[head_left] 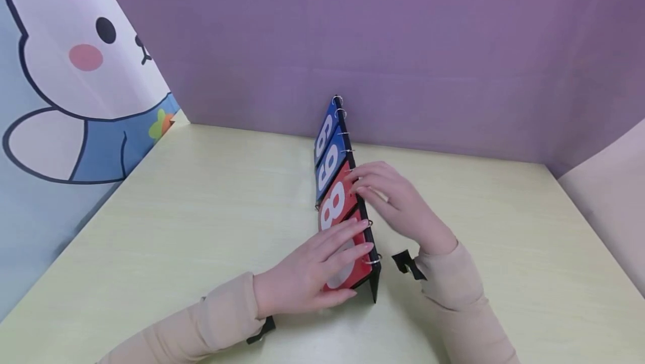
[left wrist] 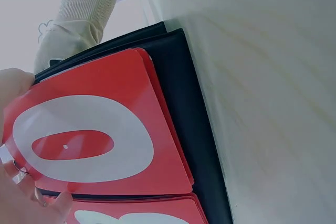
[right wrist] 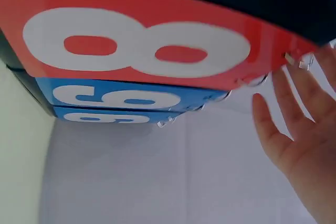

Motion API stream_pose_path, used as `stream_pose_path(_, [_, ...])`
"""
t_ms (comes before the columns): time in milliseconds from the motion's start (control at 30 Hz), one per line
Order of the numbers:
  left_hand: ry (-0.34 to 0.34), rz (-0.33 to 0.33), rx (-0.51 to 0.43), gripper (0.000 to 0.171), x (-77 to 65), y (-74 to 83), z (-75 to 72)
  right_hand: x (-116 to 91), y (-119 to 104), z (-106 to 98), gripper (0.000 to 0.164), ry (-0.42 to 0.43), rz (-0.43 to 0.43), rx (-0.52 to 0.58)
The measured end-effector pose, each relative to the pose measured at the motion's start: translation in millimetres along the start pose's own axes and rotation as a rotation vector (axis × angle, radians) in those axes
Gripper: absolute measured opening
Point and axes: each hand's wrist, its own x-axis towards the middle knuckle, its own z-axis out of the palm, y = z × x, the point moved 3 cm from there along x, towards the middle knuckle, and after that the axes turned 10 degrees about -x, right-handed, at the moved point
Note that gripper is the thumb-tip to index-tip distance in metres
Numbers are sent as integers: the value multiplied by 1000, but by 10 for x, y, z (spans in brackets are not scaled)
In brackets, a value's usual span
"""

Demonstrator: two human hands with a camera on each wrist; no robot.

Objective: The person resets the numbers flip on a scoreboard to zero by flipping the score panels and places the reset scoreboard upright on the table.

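Observation:
A tabletop flip scoreboard [head_left: 374,241] with a black stand runs away from me, its number cards hung on metal rings along the top edge. My left hand [head_left: 307,269] lies with fairly straight fingers across the nearest red card, which reads 0 [left wrist: 105,72]. Its fingertips reach the ringed edge, and the thumb is at the card's near side. Beside the red 8 card [right wrist: 199,30], my right hand [head_left: 403,207] touches the top edge near the rings, fingers slightly bent and spread. No card is visibly pinched there.
Two blue cards [head_left: 327,168] with white numerals hang at the far end of the scoreboard. Pale table surface [head_left: 227,201] surrounds it. A purple backdrop [head_left: 403,45] rises behind, and a cartoon rabbit sheet [head_left: 50,84] stands at the left.

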Motion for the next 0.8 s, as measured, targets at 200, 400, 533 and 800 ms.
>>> stream_pose_path(200, [-17,-19,-7,74,-10,2,-3,-73,322,-46,20,-5,379,206])
stream_pose_path(400, [-30,-42,-13,74,-21,-2,-2,-153,611,218,38,-349,562,358])
stream_pose_path(533, [-27,-38,-5,74,-25,1,-1,-209,705,359,54,-477,569,439])
stream_pose_path(800, [-29,-45,-17,73,-31,3,0,-237,778,435,61,-482,588,494])
